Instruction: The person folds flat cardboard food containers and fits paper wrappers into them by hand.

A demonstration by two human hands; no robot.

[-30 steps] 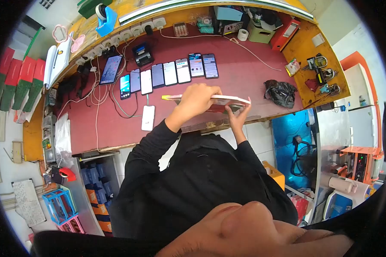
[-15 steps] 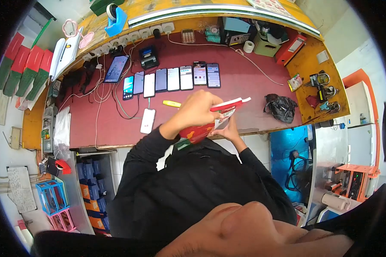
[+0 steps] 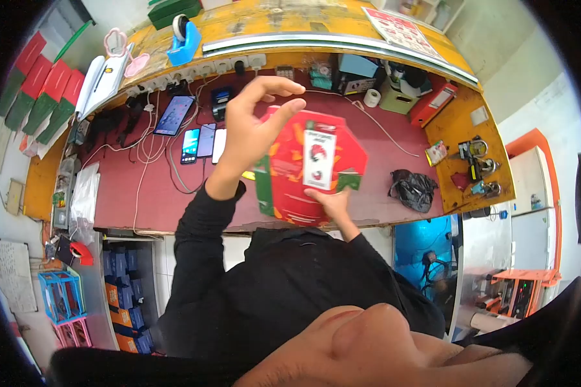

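Note:
A red and green printed cardboard carton [image 3: 287, 174] with a white label faces up in front of my chest. My right hand [image 3: 334, 205] grips its lower right edge, the thumb lying on the printed face and the other fingers hidden underneath. My left hand [image 3: 255, 119] is raised by the carton's upper left corner, fingers curved and apart, with nothing in it. Whether its thumb touches the carton I cannot tell. Behind the left hand, several phones lie on the red desktop [image 3: 132, 206]; a lit blue-screened phone [image 3: 190, 146] shows, and others are covered by the hand and carton.
A tablet [image 3: 173, 116] with cables lies at the back left, near a black card-terminal-like device [image 3: 221, 103]. On the right are a black plastic bag [image 3: 413, 190], a red binder [image 3: 434, 104] and a tissue roll [image 3: 372, 98]. A blue tape dispenser [image 3: 184, 45] stands on the upper ledge.
My left hand has let go of the carton and moved up and left. The carton has turned from nearly edge-on to show its broad printed face, still in my right hand.

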